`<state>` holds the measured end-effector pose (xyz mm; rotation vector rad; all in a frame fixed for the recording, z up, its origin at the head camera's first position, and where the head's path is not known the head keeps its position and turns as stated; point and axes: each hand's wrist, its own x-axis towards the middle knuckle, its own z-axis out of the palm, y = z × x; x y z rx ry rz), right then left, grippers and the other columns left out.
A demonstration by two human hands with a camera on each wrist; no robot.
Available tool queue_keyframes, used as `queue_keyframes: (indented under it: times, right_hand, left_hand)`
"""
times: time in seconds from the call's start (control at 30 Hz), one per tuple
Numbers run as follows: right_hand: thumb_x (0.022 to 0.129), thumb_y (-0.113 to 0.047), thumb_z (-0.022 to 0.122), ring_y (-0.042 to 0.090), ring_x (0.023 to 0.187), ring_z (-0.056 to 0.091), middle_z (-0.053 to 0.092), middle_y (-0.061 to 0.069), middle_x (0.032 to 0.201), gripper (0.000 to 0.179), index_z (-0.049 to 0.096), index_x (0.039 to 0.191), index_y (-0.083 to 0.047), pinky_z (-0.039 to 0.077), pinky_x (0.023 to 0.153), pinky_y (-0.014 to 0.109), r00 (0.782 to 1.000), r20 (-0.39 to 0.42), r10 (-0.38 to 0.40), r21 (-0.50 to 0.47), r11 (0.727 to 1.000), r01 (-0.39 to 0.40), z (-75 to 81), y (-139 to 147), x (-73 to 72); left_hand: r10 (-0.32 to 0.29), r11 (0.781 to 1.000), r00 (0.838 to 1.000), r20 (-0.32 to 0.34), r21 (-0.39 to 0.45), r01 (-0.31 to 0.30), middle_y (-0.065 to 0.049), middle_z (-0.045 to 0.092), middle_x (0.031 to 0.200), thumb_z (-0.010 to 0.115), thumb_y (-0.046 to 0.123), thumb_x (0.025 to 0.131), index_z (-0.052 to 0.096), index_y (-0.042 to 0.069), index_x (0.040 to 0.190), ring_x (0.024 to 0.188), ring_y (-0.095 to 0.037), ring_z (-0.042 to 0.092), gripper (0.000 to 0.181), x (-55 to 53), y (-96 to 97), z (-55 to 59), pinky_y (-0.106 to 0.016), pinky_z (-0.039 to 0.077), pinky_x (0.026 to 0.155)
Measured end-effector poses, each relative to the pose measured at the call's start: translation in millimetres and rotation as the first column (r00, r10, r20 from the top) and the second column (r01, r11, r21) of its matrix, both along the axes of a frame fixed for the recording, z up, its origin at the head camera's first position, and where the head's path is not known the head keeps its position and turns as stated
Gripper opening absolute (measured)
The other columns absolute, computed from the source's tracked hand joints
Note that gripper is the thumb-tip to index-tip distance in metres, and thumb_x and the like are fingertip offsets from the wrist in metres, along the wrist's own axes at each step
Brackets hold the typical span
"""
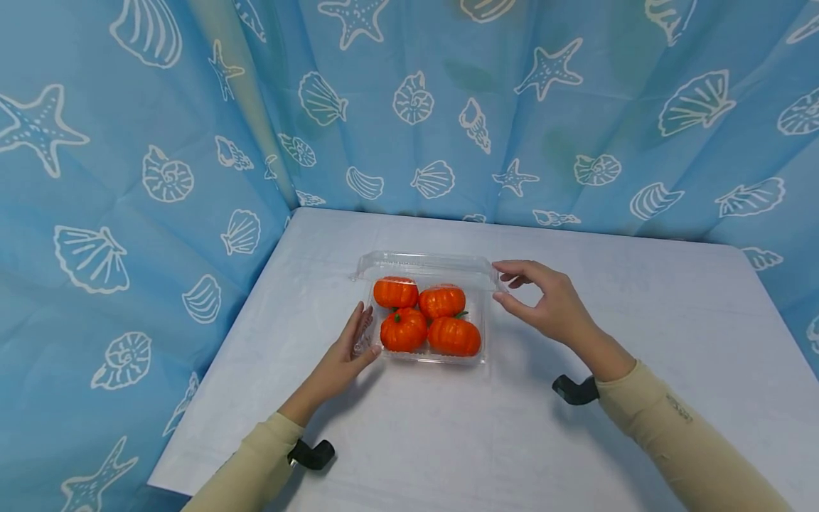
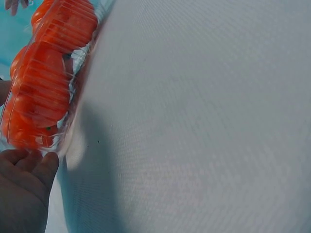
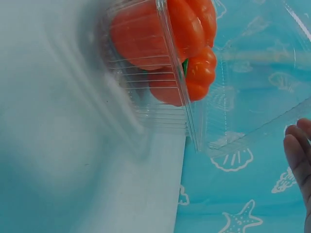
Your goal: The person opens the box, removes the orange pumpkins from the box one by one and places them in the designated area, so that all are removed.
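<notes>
Centrally, clamshell (image 1: 435, 360) of four orange pumpkins (image 1: 404, 331) — left hand (image 1: 342, 361), loosely spread, against its side; right hand (image 1: 552, 302), fingers parted, at raised lid (image 1: 425, 263).

A white, finely textured worktop (image 1: 435, 441) carries a clear plastic container (image 1: 441, 360), lid (image 1: 425, 264) raised, well apart from both side edges.

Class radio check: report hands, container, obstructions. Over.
Left hand against left side of clear, boxy plastic container. Right hand at right edge of its raised transparent lid, contact unclear. Four ribbed, glossy orange pumpkins inside. No obstruction visible.
</notes>
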<state>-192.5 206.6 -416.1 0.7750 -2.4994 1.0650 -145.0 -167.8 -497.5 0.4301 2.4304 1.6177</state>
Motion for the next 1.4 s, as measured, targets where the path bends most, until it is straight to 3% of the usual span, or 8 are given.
queue_keyframes:
  times: [0.23,0.73,0.97,1.1,1.23,1.4]
  right_hand:
    - [0.085,-0.003,0.08,0.025,0.11,0.067,0.068,0.008,0.132,0.049,0.065,0.132,-0.007,0.047,0.095,0.013,0.997,-0.08,0.019,-0.077,0.997,-0.025,6.8,-3.3,-7.9]
    - [0.091,0.002,0.073,0.025,0.116,0.066,0.066,0.005,0.136,0.028,0.069,0.117,-0.01,0.048,0.092,0.011,0.994,-0.11,-0.015,-0.103,0.995,0.004,20.0,-10.9,-14.5]
    - [0.092,-0.002,0.073,0.026,0.114,0.066,0.064,0.007,0.139,0.032,0.068,0.122,-0.009,0.047,0.095,0.012,0.993,-0.122,0.004,-0.105,0.994,-0.017,19.3,-9.6,-23.7]
    - [0.09,0.003,0.074,0.026,0.112,0.067,0.062,0.007,0.14,0.042,0.064,0.129,-0.009,0.05,0.095,0.017,0.99,-0.14,0.002,-0.091,0.996,-0.015,18.0,-9.3,-29.9]
    - [0.09,0.005,0.072,0.025,0.104,0.071,0.062,0.007,0.14,0.052,0.059,0.138,-0.011,0.057,0.09,0.033,0.988,-0.153,-0.019,-0.066,0.998,0.009,17.1,-9.8,-35.3]
    - [0.093,0.002,0.07,0.028,0.098,0.072,0.067,0.01,0.126,0.057,0.053,0.144,-0.015,0.059,0.085,0.048,0.991,-0.123,-0.06,-0.052,0.997,0.054,14.8,-9.9,-41.8]
  left_hand:
    - [0.007,1.0,1.0,-0.001,-0.009,-0.007,-0.01,0.025,0.167,0.065,0.015,0.1,0.006,0.011,0.165,0.153,-0.027,0.024,0.087,-0.3,0.7,0.3,-0.053,0.017,0.123]
    - [-0.002,1.0,1.0,0.001,0.005,0.002,-0.01,0.023,0.168,0.065,0.018,0.101,0.005,0.01,0.165,0.154,-0.026,0.022,0.088,-2.7,-0.9,-4.1,-0.052,0.012,0.124]
    - [-0.008,1.0,1.0,-0.011,-0.017,0.008,-0.009,0.022,0.168,0.064,0.022,0.101,0.003,0.01,0.165,0.154,-0.028,0.022,0.089,-3.2,-1.1,-4.0,-0.053,0.012,0.124]
    - [-0.012,1.0,1.0,-0.025,-0.021,0.012,-0.011,0.021,0.168,0.064,0.019,0.101,0.002,0.009,0.164,0.154,-0.029,0.021,0.089,-3.9,-0.2,-4.0,-0.053,0.012,0.124]
    - [-0.014,1.0,0.998,-0.06,-0.027,0.013,-0.014,0.02,0.168,0.064,0.015,0.101,0.003,0.005,0.164,0.153,-0.032,0.022,0.088,-5.2,0.8,-5.9,-0.055,0.012,0.123]
    - [-0.013,0.999,0.997,-0.081,-0.036,0.01,-0.016,0.021,0.167,0.063,0.014,0.1,0.005,0.003,0.163,0.153,-0.033,0.023,0.087,-5.6,1.8,-6.5,-0.056,0.012,0.123]
